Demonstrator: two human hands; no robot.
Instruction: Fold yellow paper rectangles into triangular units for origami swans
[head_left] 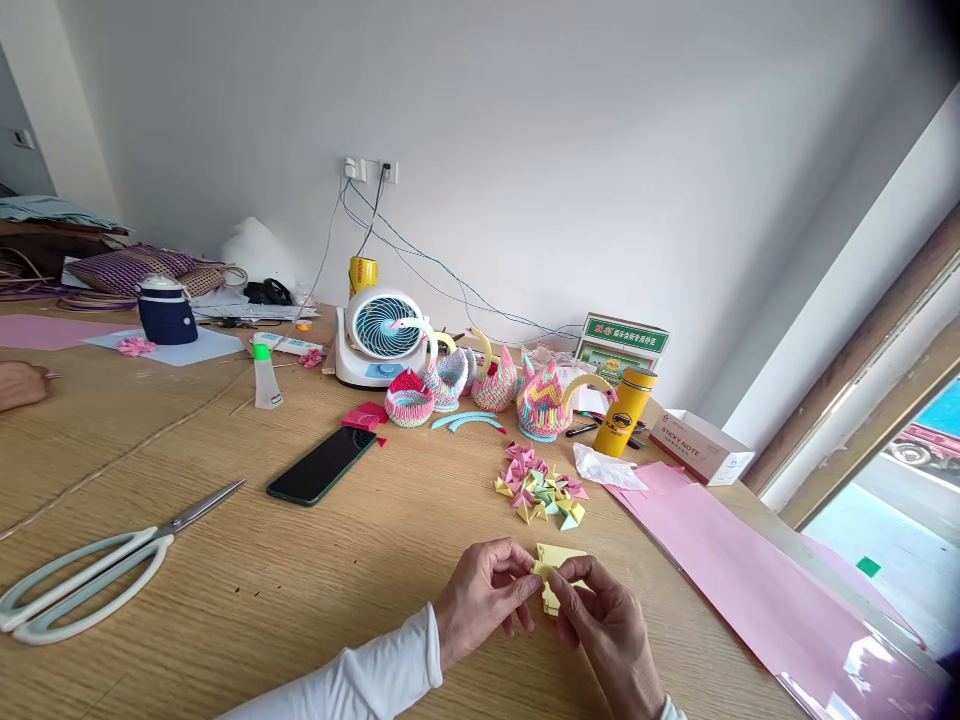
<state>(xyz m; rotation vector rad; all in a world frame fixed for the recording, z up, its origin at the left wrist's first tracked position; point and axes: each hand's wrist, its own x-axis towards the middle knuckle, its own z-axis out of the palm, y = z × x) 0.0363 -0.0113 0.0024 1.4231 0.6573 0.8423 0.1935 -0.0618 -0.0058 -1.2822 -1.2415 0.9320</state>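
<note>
Between my fingertips is a small piece of yellow paper point(543, 572), partly covered by the fingers. My left hand point(487, 595) pinches its left side, and my right hand point(600, 612) pinches it from the right. Under and behind it lie several yellow paper slips point(559, 553) on the wooden table. Just beyond my hands is a loose pile of folded paper pieces point(541, 485) in pink, yellow and green. Farther back stand several folded-paper swans point(544, 405) and a pink and red paper basket shape point(409, 400).
Scissors point(154, 540) lie at the left, with a phone point(322, 465) and glue bottle point(265, 378) beyond. A fan point(382, 335), yellow bottle point(625, 415) and sticky note box point(701, 446) stand behind. Pink sheets point(750, 560) cover the right edge. Another person's hand point(22, 385) rests far left.
</note>
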